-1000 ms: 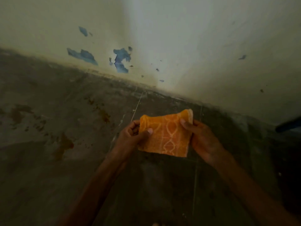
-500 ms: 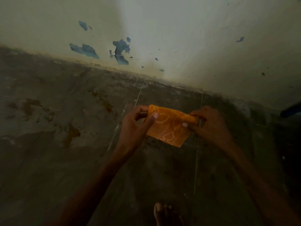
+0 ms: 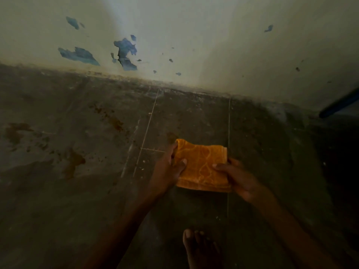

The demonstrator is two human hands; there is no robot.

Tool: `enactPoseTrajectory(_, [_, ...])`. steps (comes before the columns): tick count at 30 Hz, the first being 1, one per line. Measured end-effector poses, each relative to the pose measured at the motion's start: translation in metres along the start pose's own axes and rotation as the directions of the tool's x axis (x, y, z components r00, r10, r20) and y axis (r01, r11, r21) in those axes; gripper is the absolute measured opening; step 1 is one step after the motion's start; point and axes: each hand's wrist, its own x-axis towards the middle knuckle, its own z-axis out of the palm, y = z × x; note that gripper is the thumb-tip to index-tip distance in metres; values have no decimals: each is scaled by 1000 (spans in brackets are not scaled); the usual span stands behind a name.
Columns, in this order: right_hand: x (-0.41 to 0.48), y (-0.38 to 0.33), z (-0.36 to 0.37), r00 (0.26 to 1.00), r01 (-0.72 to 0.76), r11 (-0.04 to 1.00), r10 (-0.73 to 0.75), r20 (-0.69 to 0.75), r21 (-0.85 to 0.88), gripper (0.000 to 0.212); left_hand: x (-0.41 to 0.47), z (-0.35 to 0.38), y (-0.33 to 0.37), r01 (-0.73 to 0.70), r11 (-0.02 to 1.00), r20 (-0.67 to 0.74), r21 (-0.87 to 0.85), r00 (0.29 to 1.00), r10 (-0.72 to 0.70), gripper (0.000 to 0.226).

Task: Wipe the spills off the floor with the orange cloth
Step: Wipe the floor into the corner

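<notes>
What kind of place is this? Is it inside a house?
Probably indoors, a dim, worn room, maybe a house: bare floor with brown spills, pale wall with paint peeled to blue patches, and a bare foot.

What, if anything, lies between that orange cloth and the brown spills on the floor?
Nothing visible does. The left hand and right hand hold the folded orange cloth; the brown spills lie to its left, with only bare floor between.
</notes>
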Motion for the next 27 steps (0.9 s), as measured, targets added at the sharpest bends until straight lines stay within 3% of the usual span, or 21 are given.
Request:
enactPoseTrajectory(2, [7,4,4,995,80,992,-86,-53,-100,65,0,0,-6,6,999,-33,-42,999,-7,60])
enactPoseTrajectory(4, [16,-1,14,940,190,907,-279,-197,-377,71,7,-9,-14,-9,998,-82,58,997,14,67])
enactPoseTrajectory(7, [27,-11,34,714,130,612,-604,-354,-780,75,14,-30,-33,97,922,-219,374,976,-14,58])
enactPoseTrajectory(9, [25,-11,52,635,158,468,-722,-273,-869,66,6,-45,-48,148,879,-352,453,936,24,44])
enactPoseTrajectory(11, [27,-5,74,594,228,283,-798,-97,-932,58,-4,-57,-65,146,842,-369,520,927,68,37])
enactPoseTrajectory(12, [32,-1,89,603,255,224,-797,-26,-941,61,-10,-61,-74,147,811,-352,566,933,76,36])
enactPoseTrajectory(13, [42,1,106,663,262,226,-748,5,-938,68,-15,-66,-84,151,780,-336,607,939,80,37])
enactPoseTrajectory(15, [70,12,138,841,168,382,-536,-70,-909,87,-26,-69,-97,144,714,-281,685,957,77,50])
enactPoseTrajectory(16, [87,18,155,885,97,453,-447,-131,-886,96,-31,-71,-104,130,674,-237,727,969,70,64])
enactPoseTrajectory(18, [116,22,177,871,16,463,-442,-215,-886,106,-33,-74,-119,93,611,-146,787,989,38,90])
enactPoseTrajectory(20, [138,9,183,810,7,365,-547,-209,-931,104,-30,-80,-128,60,575,-94,816,995,29,106])
enactPoseTrajectory(22, [166,-18,180,778,63,198,-624,-76,-978,100,-20,-91,-131,54,547,-81,835,996,26,117])
enactPoseTrajectory(25, [187,-52,174,797,189,-88,-569,205,-978,98,-7,-95,-127,29,522,-31,852,1000,-6,130])
enactPoseTrajectory(27, [170,-37,162,777,275,-189,-534,334,-943,96,-3,-97,-127,27,517,-16,856,1000,-25,136])
